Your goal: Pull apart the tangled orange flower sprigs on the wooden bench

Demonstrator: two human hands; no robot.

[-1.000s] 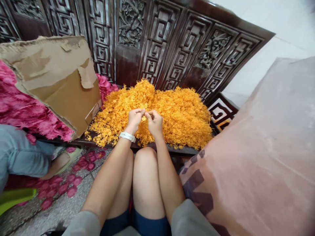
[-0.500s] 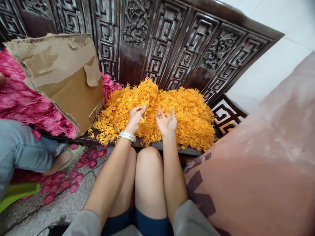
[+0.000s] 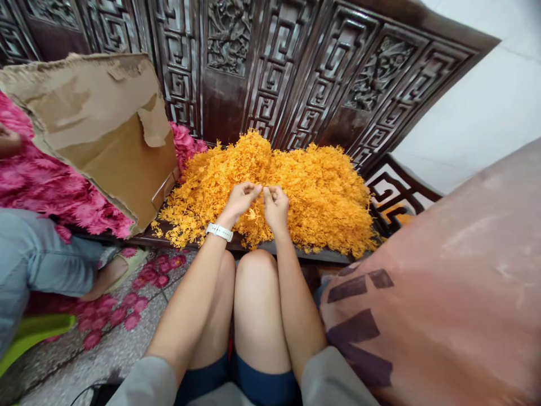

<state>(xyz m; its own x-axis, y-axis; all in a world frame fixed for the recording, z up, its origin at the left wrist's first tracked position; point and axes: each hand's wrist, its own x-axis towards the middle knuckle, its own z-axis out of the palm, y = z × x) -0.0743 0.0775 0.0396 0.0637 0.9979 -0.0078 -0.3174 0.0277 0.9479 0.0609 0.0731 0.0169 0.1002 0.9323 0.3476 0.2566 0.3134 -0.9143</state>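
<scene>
At the lower centre of the frame, nearest the viewer, are the person's bare knees, with the forearms reaching up past them. The left wrist wears a white band. Beyond the knees, near the middle of the frame, the left hand and right hand come almost together, thumb and fingers drawn in on each. The left hand's grip is narrow and appears to pinch a small orange sprig. The right hand is also in a narrow pinch, its fingertips just beside the left's; whether it has hold of any part of the sprig cannot be told.

The sprig's visible head hangs just under the left fingertips, below and to the left of the right fingertips, so the left hand is the nearer one. Its long axis seems to run roughly up and down, though the stem is too fine to follow.

Behind both hands, the heap of orange sprigs spreads across the centre on a dark wooden bench. A torn cardboard sheet leans at its left, beside pink flowers. Farthest off, the carved backrest fills the upper frame.
</scene>
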